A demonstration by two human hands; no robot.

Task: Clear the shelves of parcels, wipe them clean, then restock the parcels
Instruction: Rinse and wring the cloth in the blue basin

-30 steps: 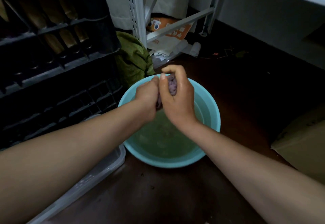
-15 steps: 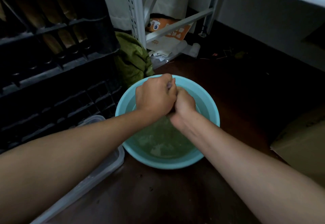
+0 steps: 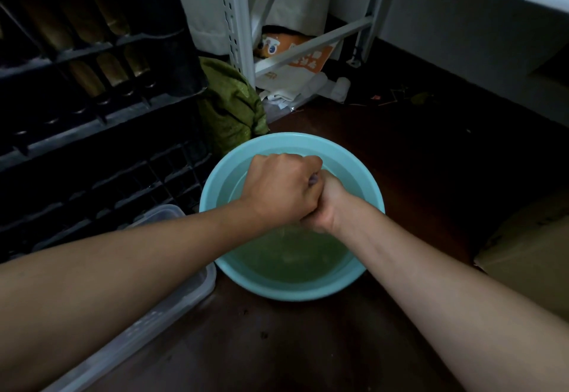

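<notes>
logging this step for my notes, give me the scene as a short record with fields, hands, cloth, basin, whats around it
left hand: left hand fisted round the cloth, over the basin
right hand: right hand gripping the same cloth, pressed against the left
cloth: cloth purplish, only a sliver shows between the fists
basin: teal basin on the dark floor, holding greenish water
left of basin: clear plastic container, black crates
behind basin: green bag, white shelf upright
right edge: cardboard box
</notes>
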